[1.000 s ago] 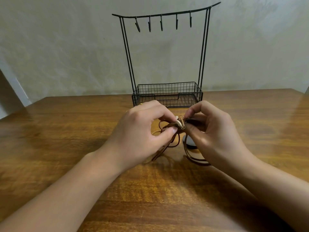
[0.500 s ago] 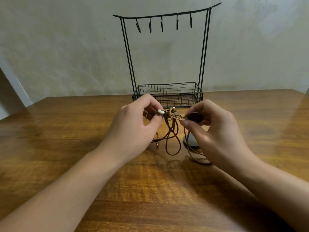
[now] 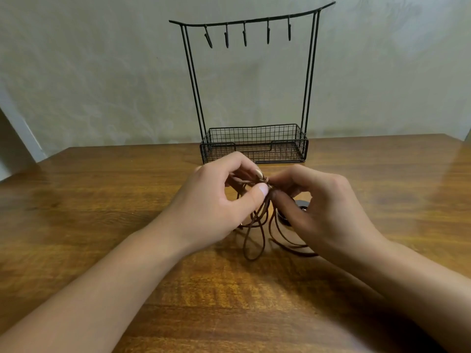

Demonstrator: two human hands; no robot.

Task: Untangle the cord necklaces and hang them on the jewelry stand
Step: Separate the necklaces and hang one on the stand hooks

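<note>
Both grips were pinching the same little knot (image 3: 265, 181) where the brown cords (image 3: 256, 225) bunch up. The left hand (image 3: 216, 207) had thumb and fingertips pressed on it, and the right hand (image 3: 323, 210) pinched it from the other side. Loops hung down onto the middle of the table (image 3: 102, 200), with a dark pendant (image 3: 302, 206) tucked under the right hand. My worry was that pulling the two sides straight apart would cinch that knot tighter, and the dangling loops could snag the pendant. The stand (image 3: 251, 80) sat at the far edge of the table, hooks (image 3: 244, 38) all bare.
</note>
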